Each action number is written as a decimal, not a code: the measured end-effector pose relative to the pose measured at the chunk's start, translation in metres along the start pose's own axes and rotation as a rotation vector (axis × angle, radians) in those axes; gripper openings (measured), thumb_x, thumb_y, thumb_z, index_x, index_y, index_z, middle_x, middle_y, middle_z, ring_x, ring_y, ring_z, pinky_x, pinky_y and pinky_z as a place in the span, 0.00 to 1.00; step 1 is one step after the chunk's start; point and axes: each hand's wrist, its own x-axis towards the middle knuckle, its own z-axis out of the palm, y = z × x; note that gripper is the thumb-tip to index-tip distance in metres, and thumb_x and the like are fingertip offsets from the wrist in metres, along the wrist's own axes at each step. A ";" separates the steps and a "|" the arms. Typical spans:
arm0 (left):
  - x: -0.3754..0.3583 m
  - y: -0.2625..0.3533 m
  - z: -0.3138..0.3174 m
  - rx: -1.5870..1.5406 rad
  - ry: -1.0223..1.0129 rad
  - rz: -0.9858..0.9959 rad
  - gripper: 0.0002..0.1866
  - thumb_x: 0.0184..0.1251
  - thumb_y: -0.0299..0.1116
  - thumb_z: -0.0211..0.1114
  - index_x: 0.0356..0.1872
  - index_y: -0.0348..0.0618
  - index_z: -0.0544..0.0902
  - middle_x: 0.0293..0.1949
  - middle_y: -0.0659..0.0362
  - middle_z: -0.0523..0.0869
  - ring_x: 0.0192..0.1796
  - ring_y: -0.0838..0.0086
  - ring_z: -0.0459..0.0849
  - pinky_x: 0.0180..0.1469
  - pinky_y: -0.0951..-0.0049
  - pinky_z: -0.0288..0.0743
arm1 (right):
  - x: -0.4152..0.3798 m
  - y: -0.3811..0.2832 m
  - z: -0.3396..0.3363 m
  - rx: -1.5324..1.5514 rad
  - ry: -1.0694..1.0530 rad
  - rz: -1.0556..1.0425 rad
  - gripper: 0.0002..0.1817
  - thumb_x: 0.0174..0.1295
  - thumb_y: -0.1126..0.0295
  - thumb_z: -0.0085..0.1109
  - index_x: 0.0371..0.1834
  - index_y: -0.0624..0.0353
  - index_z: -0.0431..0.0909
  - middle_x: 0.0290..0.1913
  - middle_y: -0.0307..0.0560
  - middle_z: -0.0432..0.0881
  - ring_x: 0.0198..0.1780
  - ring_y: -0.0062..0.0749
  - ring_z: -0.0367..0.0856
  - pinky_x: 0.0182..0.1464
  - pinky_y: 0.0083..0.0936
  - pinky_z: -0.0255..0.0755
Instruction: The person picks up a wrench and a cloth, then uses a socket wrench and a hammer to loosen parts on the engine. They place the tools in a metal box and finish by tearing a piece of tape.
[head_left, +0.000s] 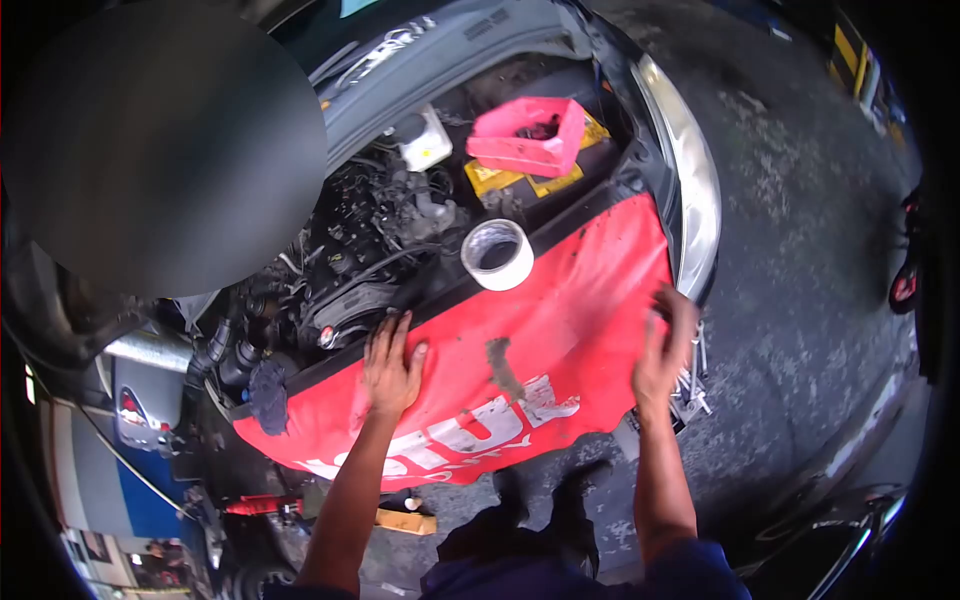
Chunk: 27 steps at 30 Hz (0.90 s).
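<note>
My left hand lies flat on a red fender cover with white lettering, its fingertips at the dark edge of the engine bay. My right hand is at the cover's right side, near the headlight, with nothing visible in its slightly bent, partly blurred fingers. A white roll of tape sits on the cover's upper edge, between the hands and farther from me. A grey-brown smudge marks the cover's middle.
A pink open bin holding dark small parts rests on a yellow-topped battery. The engine is exposed at left. Metal tools lie beyond the cover's right edge. A dark rag hangs at the front left. A blurred round shape covers the upper left.
</note>
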 end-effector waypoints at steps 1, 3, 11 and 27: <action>0.000 0.000 -0.002 -0.010 0.012 0.001 0.29 0.75 0.47 0.62 0.73 0.46 0.74 0.70 0.47 0.76 0.71 0.52 0.74 0.75 0.51 0.63 | 0.015 -0.023 0.026 -0.010 -0.189 -0.086 0.20 0.69 0.69 0.63 0.63 0.61 0.79 0.61 0.57 0.77 0.58 0.45 0.79 0.62 0.36 0.73; -0.004 -0.001 -0.003 -0.039 0.044 -0.005 0.29 0.74 0.47 0.63 0.71 0.45 0.75 0.69 0.48 0.76 0.71 0.53 0.74 0.75 0.51 0.63 | 0.031 -0.067 0.076 -0.251 -0.371 -0.245 0.27 0.63 0.64 0.71 0.66 0.54 0.79 0.67 0.60 0.72 0.67 0.58 0.70 0.69 0.49 0.69; -0.006 -0.014 -0.010 -0.292 0.219 -0.022 0.24 0.74 0.43 0.65 0.66 0.45 0.80 0.63 0.49 0.81 0.68 0.52 0.77 0.71 0.53 0.69 | -0.001 -0.091 0.144 -0.072 -0.517 -0.193 0.16 0.65 0.66 0.71 0.50 0.65 0.84 0.69 0.63 0.70 0.66 0.60 0.75 0.65 0.44 0.73; -0.061 -0.072 -0.154 -0.744 0.394 -0.128 0.13 0.62 0.28 0.74 0.48 0.46 0.89 0.46 0.57 0.87 0.50 0.59 0.82 0.54 0.59 0.75 | -0.140 -0.238 0.201 -0.144 -0.682 -0.126 0.15 0.59 0.67 0.76 0.44 0.63 0.85 0.72 0.58 0.70 0.73 0.54 0.71 0.70 0.44 0.70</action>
